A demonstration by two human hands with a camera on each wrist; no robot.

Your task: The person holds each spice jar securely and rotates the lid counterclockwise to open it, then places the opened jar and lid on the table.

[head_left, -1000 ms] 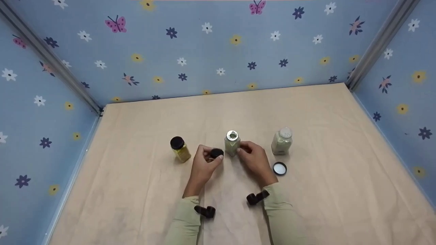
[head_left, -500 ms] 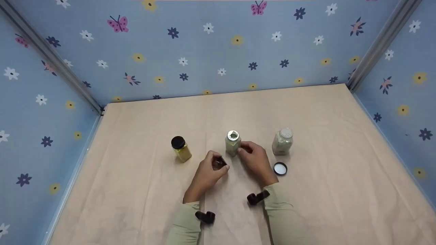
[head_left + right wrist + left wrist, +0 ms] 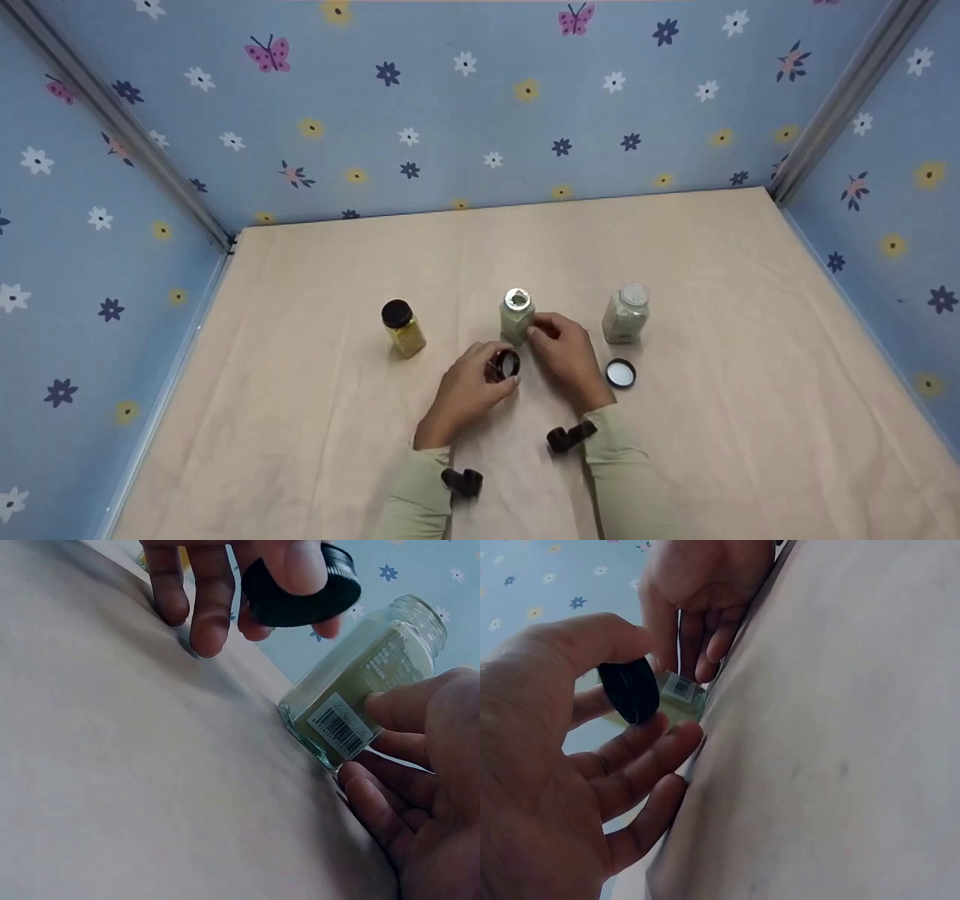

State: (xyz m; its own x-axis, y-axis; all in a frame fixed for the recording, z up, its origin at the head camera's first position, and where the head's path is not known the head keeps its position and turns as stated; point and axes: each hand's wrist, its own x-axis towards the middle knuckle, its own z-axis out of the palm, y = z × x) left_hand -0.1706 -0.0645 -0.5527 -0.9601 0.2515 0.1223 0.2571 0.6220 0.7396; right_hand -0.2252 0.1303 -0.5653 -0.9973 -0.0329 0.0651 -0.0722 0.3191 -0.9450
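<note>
My left hand [image 3: 466, 391] pinches a black screw lid [image 3: 509, 364] between thumb and fingers, its hollow underside tilted towards the head camera. Just beyond it, an upright glass spice jar [image 3: 516, 321] with green contents stands uncapped on the table. In the right wrist view the jar's barcode label [image 3: 338, 726] and bare threaded neck show. My right hand [image 3: 568, 356] holds the jar low on its right side, thumb against the glass. The lid [image 3: 631, 690] is apart from the jar. Part of the right fingers is hidden behind the jar.
A yellow-filled jar [image 3: 404, 330] with a black cap stands to the left. On the right are a pale green jar [image 3: 625, 315] with a perforated top and a loose black lid [image 3: 620, 373], white inside up. Flowered blue walls [image 3: 495, 105] bound the cloth-covered table [image 3: 300, 420].
My left hand has drawn the black lid nearer and turned it from top-up to showing its underside. The right hand and the jar have stayed in place.
</note>
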